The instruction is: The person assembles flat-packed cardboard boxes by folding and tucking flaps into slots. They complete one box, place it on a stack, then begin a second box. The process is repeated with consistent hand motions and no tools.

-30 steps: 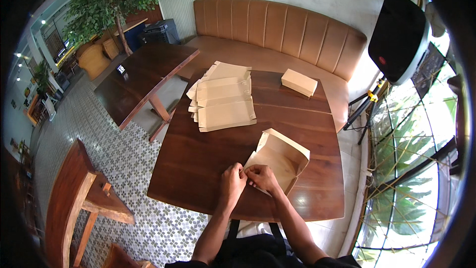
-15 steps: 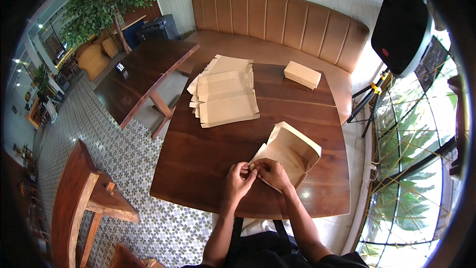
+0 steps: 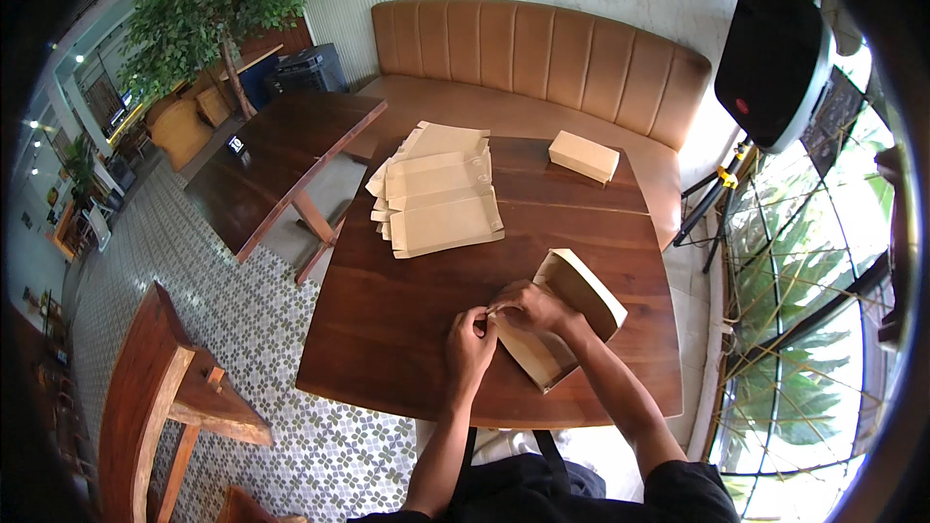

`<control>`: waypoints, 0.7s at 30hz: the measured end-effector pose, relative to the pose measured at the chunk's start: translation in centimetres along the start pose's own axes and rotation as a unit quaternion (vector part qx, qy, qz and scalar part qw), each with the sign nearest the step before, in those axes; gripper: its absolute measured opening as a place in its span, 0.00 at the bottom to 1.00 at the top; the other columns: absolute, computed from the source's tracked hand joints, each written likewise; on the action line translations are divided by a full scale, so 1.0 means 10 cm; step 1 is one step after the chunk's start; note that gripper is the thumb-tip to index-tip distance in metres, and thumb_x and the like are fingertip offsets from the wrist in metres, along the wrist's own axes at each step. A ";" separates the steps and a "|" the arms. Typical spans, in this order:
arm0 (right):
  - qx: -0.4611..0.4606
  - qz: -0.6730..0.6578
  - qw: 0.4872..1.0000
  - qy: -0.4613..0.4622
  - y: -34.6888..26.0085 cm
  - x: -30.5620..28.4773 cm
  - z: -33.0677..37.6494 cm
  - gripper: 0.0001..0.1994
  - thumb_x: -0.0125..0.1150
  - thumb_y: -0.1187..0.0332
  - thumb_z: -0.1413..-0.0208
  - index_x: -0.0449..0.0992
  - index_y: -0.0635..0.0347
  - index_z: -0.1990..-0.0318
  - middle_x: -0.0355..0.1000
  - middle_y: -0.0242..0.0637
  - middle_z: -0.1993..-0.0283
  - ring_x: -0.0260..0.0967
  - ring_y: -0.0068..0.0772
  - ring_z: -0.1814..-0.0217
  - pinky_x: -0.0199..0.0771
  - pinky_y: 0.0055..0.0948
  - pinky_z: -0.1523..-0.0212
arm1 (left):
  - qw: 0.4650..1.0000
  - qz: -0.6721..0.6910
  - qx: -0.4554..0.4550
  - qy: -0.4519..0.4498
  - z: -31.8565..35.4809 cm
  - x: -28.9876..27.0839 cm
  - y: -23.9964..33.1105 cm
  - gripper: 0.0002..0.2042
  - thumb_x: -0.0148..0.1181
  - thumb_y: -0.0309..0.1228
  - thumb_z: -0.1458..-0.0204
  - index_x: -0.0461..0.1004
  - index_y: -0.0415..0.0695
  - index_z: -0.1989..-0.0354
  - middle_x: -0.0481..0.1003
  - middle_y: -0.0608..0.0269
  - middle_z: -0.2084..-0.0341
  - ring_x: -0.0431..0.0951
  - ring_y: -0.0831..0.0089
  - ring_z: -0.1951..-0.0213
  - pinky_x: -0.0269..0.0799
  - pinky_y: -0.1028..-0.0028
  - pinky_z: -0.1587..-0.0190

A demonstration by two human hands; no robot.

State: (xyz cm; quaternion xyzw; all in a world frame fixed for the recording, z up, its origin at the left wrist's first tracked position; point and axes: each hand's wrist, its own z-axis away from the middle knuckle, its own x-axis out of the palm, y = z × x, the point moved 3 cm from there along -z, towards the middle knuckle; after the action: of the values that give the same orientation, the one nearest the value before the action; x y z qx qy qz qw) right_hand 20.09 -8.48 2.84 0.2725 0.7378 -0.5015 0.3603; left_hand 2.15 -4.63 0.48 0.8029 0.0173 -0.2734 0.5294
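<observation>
Lower centre of frame: both hands meet at the near edge of a half-opened brown cardboard box [image 3: 572,315] lying on the dark wooden table [image 3: 387,320]. The right hand [image 3: 533,308] lies over the box's left corner and covers it; the fingertips pinch a small flap there, though the flap itself is too small to make out clearly. The left hand [image 3: 470,349] is closed, thumb and fingers nipping the same corner from the left. Whether the box's far side is folded or open cannot be told. Both forearms rise from the bottom edge, where the person's dark clothing is cut off.

Upper centre: a stack of flat box blanks [image 3: 436,189], fanned unevenly, well apart from the hands. Right of it, near the table's far edge, one finished closed box [image 3: 583,155].

Beyond: tan padded bench [image 3: 542,48] along the wall. Upper right, a black loudspeaker [image 3: 773,58] on a stand, its legs partly hidden. Upper left, a second wooden table [image 3: 281,150] and a potted tree [image 3: 218,10]. Lower left, a wooden chair [image 3: 145,407], cut by the dark fisheye rim.
</observation>
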 end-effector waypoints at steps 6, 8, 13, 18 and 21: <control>0.009 -0.008 0.998 0.054 0.10 0.06 0.02 0.12 0.64 0.69 0.39 0.81 0.60 0.50 0.81 0.48 0.54 0.78 0.55 0.51 0.79 0.48 0.49 | 0.999 0.008 0.038 0.012 -0.16 0.07 -0.07 0.07 0.69 0.25 0.48 0.81 0.36 0.63 0.82 0.52 0.71 0.82 0.65 0.75 0.77 0.66 0.69; 0.040 0.013 0.999 0.022 0.12 0.08 0.04 0.13 0.62 0.68 0.37 0.80 0.61 0.47 0.80 0.50 0.50 0.78 0.56 0.47 0.79 0.49 0.46 | 1.000 -0.012 0.021 -0.001 -0.19 0.08 -0.08 0.06 0.69 0.23 0.49 0.81 0.36 0.64 0.81 0.52 0.71 0.82 0.64 0.74 0.77 0.65 0.68; 0.040 0.069 0.997 0.006 0.12 0.10 0.06 0.13 0.60 0.69 0.36 0.78 0.61 0.46 0.78 0.49 0.46 0.76 0.56 0.44 0.78 0.48 0.44 | 0.995 -0.064 0.078 0.008 -0.20 0.09 -0.03 0.05 0.68 0.21 0.52 0.80 0.37 0.67 0.78 0.51 0.73 0.82 0.58 0.72 0.77 0.63 0.68; -0.025 0.109 0.993 0.026 0.09 0.13 0.04 0.11 0.60 0.68 0.35 0.76 0.60 0.48 0.76 0.45 0.52 0.75 0.51 0.46 0.77 0.46 0.47 | 0.991 -0.084 0.105 0.001 -0.21 0.10 -0.04 0.06 0.68 0.21 0.53 0.79 0.38 0.67 0.77 0.48 0.71 0.82 0.55 0.70 0.77 0.60 0.67; 0.002 0.154 0.988 -0.015 0.10 0.15 0.03 0.13 0.59 0.69 0.36 0.74 0.59 0.45 0.75 0.45 0.50 0.74 0.52 0.45 0.76 0.46 0.45 | 0.982 -0.139 0.124 -0.017 -0.24 0.10 -0.03 0.06 0.68 0.21 0.53 0.79 0.37 0.66 0.78 0.48 0.71 0.83 0.54 0.69 0.78 0.60 0.66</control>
State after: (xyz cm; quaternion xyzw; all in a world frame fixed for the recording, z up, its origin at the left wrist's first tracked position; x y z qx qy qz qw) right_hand 20.09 -8.32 1.03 0.3763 0.6802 -0.4458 0.4438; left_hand 3.92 -2.66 0.43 0.8474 0.0857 -0.3585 0.3823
